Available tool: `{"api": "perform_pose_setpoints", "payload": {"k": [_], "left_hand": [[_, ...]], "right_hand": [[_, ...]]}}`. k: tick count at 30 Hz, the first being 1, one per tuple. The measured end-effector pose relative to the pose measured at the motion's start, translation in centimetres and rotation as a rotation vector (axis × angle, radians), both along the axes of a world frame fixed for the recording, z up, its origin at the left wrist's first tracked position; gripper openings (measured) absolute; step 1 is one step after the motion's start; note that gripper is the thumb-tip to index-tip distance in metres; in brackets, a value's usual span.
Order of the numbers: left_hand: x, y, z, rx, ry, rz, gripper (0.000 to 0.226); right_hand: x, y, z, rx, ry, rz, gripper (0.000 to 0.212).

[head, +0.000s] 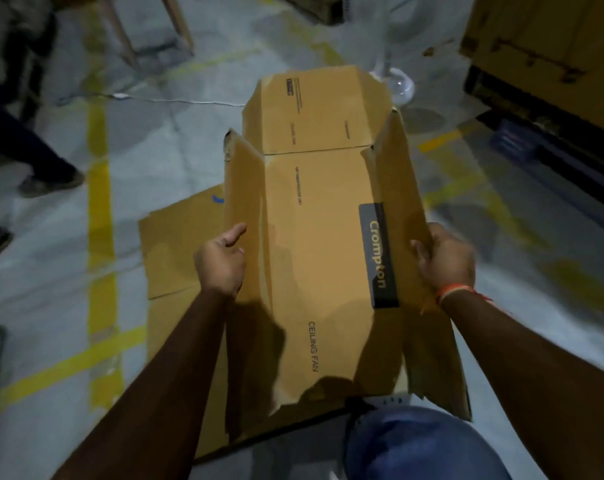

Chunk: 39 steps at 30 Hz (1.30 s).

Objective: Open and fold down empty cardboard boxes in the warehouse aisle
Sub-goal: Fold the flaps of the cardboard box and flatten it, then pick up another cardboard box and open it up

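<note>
The ceiling fan box (pixel 314 258) is held opened out, both side panels pinched: the left hand (pixel 221 261) curled on one edge, the right hand (pixel 445 258) on the other. Beyond the fingertips the end flap stands unflattened; beneath, flattened cardboard (pixel 176 251) is already laid down.

Box (pixel 314 237) between hands — floor (pixel 176 143) beyond

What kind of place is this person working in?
Probably a warehouse or stockroom: yellow painted lane lines cross the grey concrete floor, flattened brown cardboard sheets lie underfoot, and large yellow-brown stacked cartons stand at right.
</note>
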<state>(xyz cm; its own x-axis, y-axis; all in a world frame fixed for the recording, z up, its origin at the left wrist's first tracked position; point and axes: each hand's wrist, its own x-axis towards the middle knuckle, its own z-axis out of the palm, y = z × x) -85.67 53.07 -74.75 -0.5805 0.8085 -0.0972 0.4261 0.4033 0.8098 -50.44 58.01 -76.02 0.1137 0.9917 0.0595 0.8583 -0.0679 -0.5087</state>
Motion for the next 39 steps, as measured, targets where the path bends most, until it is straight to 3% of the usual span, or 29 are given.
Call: {"api": "perform_pose_setpoints", "payload": {"k": [7,10,11,13,18,24,29,39], "left_hand": [[-7.3,-6.6,-1.5,-0.091,0.092,0.129,0.05],[-8.8,-7.7,-3.6,-0.298,0.097,0.093,0.058],[-8.8,-7.7,-4.1,-0.379,0.093,0.11,0.067],[-8.5,-7.2,-4.7,-0.495,0.171,0.123,0.063],[-6.8,-4.2,-5.9,-0.468,0.266,-0.109,0.053],[3.1,-0.8,-3.6,-0.322,0.248,-0.439,0.045],[14.8,0.8,0.0,-0.193,0.156,-0.794,0.044],[36.9,-6.2,9.9,-0.072,0.018,-1.303,0.035]], "right_hand": [[-9.0,-0.5,-0.8,-0.166,0.015,0.106,0.028],[-10.2,0.1,-1.9,-0.428,-0.038,0.121,0.061],[-10.3,0.1,-2.2,-0.473,-0.063,0.132,0.074],[-10.1,0.0,-2.9,-0.51,-0.089,0.165,0.088],[-7.8,-1.0,-4.0,-0.532,-0.039,0.154,0.083],[-1.8,-4.9,-1.6,-0.476,0.1,0.05,0.075],[6.0,-11.7,2.0,-0.346,0.229,-0.167,0.06],[22.5,-28.3,10.0,-0.057,0.304,-0.63,0.045]]}}
